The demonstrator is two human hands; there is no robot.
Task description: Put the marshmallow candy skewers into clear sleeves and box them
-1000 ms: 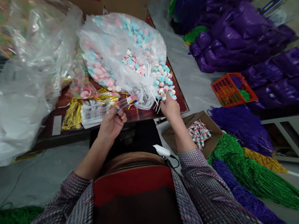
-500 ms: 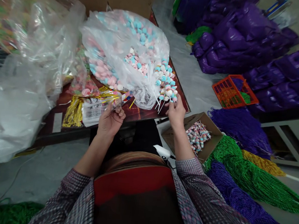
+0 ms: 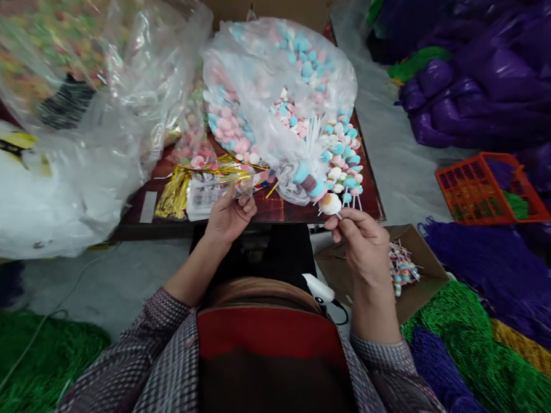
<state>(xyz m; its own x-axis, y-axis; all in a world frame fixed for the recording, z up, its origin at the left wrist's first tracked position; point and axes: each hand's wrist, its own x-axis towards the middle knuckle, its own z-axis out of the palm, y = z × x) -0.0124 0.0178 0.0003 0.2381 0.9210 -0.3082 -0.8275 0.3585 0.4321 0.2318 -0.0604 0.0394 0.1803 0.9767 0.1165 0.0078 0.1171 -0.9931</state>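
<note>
Holding one skewer (image 3: 317,189) by its stick in a narrow grip, the right hand (image 3: 361,239) has lifted it from the pile (image 3: 345,155) to the desk's (image 3: 282,215) near edge, so it is now singled out; the left hand (image 3: 231,218), further left, pinches a clear wrapper (image 3: 244,185).

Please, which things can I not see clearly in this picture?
All in the head view:
Lower end of the blue-and-white candy skewer: hidden by the right hand.
Printing on the flat clear plastic pouches: too small and blurred.
Contents of the brown cardboard box: partly covered by the right wrist.
Shiny purple plastic sacks: cut off by the top and right edges.
</note>
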